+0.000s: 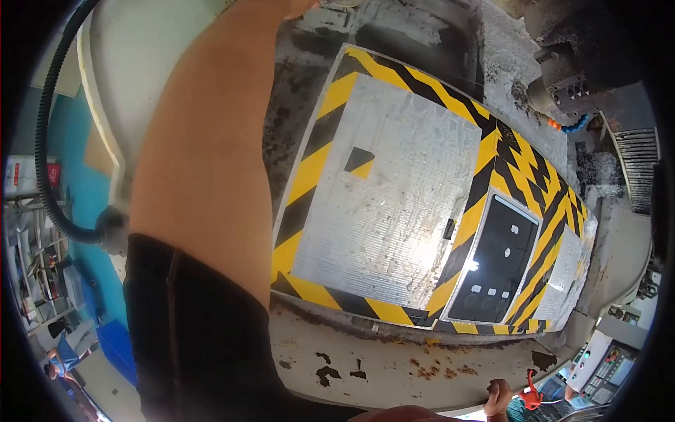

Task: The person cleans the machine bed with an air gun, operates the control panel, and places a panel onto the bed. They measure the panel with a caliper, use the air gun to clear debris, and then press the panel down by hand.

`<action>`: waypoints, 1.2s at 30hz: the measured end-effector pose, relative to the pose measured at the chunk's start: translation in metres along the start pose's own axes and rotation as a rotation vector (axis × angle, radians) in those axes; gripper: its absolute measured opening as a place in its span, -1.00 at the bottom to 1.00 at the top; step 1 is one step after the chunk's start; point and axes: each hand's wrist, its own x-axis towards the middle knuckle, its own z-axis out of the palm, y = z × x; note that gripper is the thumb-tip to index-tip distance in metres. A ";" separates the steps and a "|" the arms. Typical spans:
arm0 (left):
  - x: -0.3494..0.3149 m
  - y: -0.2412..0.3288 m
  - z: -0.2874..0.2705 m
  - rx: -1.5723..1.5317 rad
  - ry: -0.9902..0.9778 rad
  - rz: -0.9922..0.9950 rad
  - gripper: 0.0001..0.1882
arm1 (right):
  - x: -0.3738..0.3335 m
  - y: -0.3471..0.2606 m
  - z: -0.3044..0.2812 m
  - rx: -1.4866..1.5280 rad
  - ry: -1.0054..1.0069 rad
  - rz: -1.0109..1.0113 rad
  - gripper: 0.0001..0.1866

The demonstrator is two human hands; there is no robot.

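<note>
My left arm (211,133), in a dark sleeve, stretches up across the view. Only part of my left hand (301,8) shows at the top edge, beside a shiny metal piece (342,3); its fingers are cut off. At the lower right, my right hand (498,398) has bent fingers at the edge of the pale machine ledge (394,366). What it grips, if anything, is hidden. A red air gun (532,394) is just right of it. Between the hands lies a grey ribbed metal panel (401,190) bordered with yellow and black striped tape.
A glossy black plate (496,260) with several pale marks adjoins the panel. Machine parts with an orange and blue coolant hose (566,125) stand at the upper right. A control console (608,366) is lower right; a black corrugated hose (48,141) curves along the left. Another person (63,362) is far left.
</note>
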 end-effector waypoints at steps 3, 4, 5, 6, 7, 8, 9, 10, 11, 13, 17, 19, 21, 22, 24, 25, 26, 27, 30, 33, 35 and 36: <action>-0.006 -0.008 0.012 -0.049 0.032 -0.007 -0.67 | -0.001 0.001 0.001 0.000 0.015 0.005 -0.51; -0.018 -0.018 0.017 -0.190 0.198 0.151 -0.67 | -0.002 -0.001 0.001 0.011 0.014 0.040 -0.50; -0.018 -0.017 0.017 -0.265 0.282 0.225 -0.66 | -0.002 -0.001 0.000 0.011 0.014 0.038 -0.50; -0.018 -0.017 0.016 -0.330 0.364 0.306 -0.66 | -0.001 -0.002 0.000 0.022 0.010 0.038 -0.50; -0.006 0.001 0.001 -0.228 0.197 0.120 -0.66 | -0.003 -0.004 -0.001 0.027 0.014 0.046 -0.50; -0.004 0.010 -0.007 -0.120 0.021 -0.071 -0.66 | -0.003 -0.003 -0.001 0.026 0.013 0.044 -0.50; -0.015 0.006 -0.005 -0.121 0.020 -0.073 -0.66 | -0.004 -0.001 -0.001 0.012 0.016 0.041 -0.50; -0.031 -0.003 0.001 -0.278 0.202 0.065 -0.66 | -0.004 0.000 0.000 -0.001 0.020 0.038 -0.50; -0.030 -0.003 0.003 -0.359 0.295 0.130 -0.65 | -0.004 0.001 -0.001 -0.002 0.021 0.035 -0.50; -0.012 0.002 0.007 -0.291 0.250 0.056 -0.65 | -0.001 0.002 0.000 -0.016 0.020 -0.016 -0.50; -0.010 0.011 -0.001 -0.114 0.139 -0.081 -0.64 | -0.004 0.011 -0.009 -0.177 -0.069 -0.063 -0.51; -0.012 0.012 0.003 -0.158 0.185 -0.111 -0.64 | -0.004 0.005 -0.009 -0.129 -0.046 -0.052 -0.50; -0.019 0.004 0.009 -0.201 0.233 -0.143 -0.64 | -0.004 0.011 -0.009 -0.146 -0.058 -0.058 -0.50; -0.031 -0.007 0.015 -0.267 0.322 0.012 -0.64 | -0.004 0.011 -0.009 -0.160 -0.075 -0.062 -0.50; -0.032 -0.007 0.013 -0.332 0.411 0.168 -0.63 | -0.005 0.007 -0.010 -0.178 -0.072 -0.059 -0.51; -0.026 0.003 0.004 -0.223 0.278 0.017 -0.65 | -0.004 0.005 -0.010 -0.195 -0.069 -0.059 -0.53; -0.020 0.009 -0.001 -0.116 0.147 -0.132 -0.67 | -0.003 0.005 -0.010 -0.195 -0.068 -0.059 -0.53; -0.019 0.010 -0.002 -0.115 0.148 -0.132 -0.67 | -0.003 0.005 -0.010 -0.182 -0.080 -0.038 -0.54; -0.020 0.007 0.004 -0.097 0.084 -0.145 -0.71 | -0.009 0.013 -0.010 -0.205 -0.094 -0.021 -0.57; -0.028 -0.012 0.030 -0.210 0.453 0.157 -0.76 | -0.005 0.015 -0.009 -0.235 -0.093 -0.070 -0.60; -0.024 -0.009 0.027 -0.225 0.399 0.154 -0.78 | -0.006 0.014 -0.009 -0.238 -0.088 -0.098 -0.62; -0.022 -0.006 0.024 -0.229 0.380 0.153 -0.79 | -0.008 0.016 -0.008 -0.275 -0.092 -0.069 -0.64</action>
